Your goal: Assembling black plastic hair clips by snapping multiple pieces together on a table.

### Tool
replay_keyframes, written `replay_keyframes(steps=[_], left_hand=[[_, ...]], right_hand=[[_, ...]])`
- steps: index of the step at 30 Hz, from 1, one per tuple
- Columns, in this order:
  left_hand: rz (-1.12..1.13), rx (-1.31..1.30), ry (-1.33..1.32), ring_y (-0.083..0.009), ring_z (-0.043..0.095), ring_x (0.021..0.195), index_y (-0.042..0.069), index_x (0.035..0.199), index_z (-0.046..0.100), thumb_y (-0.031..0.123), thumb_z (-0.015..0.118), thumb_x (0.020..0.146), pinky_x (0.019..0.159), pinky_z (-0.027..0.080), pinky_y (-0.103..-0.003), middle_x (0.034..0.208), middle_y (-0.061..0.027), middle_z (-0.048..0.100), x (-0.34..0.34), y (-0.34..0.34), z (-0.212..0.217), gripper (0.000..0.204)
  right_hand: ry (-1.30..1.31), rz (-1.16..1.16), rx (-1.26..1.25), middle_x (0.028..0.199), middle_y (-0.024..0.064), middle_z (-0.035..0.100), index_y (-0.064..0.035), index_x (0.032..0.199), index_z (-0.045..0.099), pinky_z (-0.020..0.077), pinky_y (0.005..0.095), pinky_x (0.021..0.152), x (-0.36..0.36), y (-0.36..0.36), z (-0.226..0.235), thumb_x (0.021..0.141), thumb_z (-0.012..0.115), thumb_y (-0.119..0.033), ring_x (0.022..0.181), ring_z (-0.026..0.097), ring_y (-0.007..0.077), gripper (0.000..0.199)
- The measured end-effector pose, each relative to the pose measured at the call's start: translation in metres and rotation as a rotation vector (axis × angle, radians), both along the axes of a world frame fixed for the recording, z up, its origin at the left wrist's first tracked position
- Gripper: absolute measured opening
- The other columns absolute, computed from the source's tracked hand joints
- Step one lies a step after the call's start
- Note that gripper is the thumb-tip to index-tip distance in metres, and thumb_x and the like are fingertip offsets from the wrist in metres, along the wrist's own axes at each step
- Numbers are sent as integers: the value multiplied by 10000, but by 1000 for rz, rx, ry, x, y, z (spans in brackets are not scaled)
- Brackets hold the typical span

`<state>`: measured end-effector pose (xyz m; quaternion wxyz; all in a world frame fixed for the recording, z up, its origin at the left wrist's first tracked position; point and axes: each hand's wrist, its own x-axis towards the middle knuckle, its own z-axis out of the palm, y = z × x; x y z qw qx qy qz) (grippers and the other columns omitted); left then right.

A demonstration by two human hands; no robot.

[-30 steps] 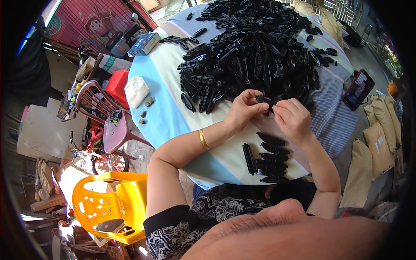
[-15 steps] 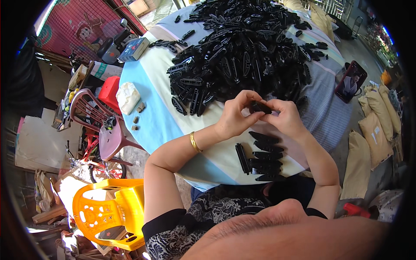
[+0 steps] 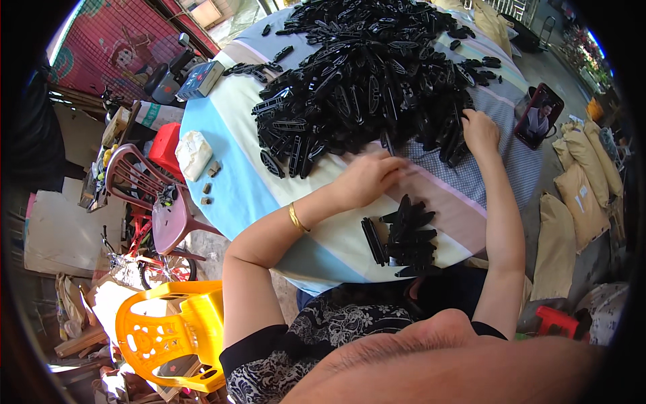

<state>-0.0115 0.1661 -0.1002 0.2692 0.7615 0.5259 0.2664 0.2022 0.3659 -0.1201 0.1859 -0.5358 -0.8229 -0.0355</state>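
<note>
My right hand (image 3: pixel 479 131) reaches into the big pile of black clips (image 3: pixel 377 74), fingers curled among them (grip unclear), while my open, empty left hand (image 3: pixel 367 178) hovers above the small stack (image 3: pixel 402 236), its clips mostly lying crosswise.

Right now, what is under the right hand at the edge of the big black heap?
The right hand rests on black plastic pieces at the heap's near edge, on the checked tablecloth. Whatever lies beneath its palm is covered, so any grip can't be seen.

Black plastic parts (image 3: pixel 377 81) heaped on table; small stack (image 3: pixel 404 236) near edge.
</note>
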Motion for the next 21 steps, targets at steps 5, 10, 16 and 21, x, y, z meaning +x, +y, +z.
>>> replay_keyframes(steps=[5,10,16,21], left_hand=[[113,636,611,-256,497,1009,80,1045,598,88,628,679,815,462,-308,1191,-91,503,-4,9,-7,368],[114,651,263,-256,530,932,62,1032,571,55,633,725,760,468,-314,1074,-94,561,1,10,-3,313],[263,-212,-866,-88,582,766,40,1184,488,106,644,855,648,473,-202,1025,-91,631,-3,10,-10,371],[225,-365,-1268,-127,618,798,18,1175,529,22,661,814,739,529,-243,971,-65,629,1,13,-18,385]], right_hand=[[42,-25,-10,948,145,651,-85,1017,620,492,430,770,2,3,-2,813,590,-148,900,622,323,215],[79,-52,-34,947,126,660,-83,1035,590,488,423,778,1,1,2,776,601,-102,881,629,314,260],[652,147,5,824,82,674,-55,976,630,516,313,657,8,-5,9,740,655,-92,723,654,205,240],[873,727,-207,789,35,621,-11,838,638,469,199,575,-28,-82,33,738,659,35,653,592,80,112]])
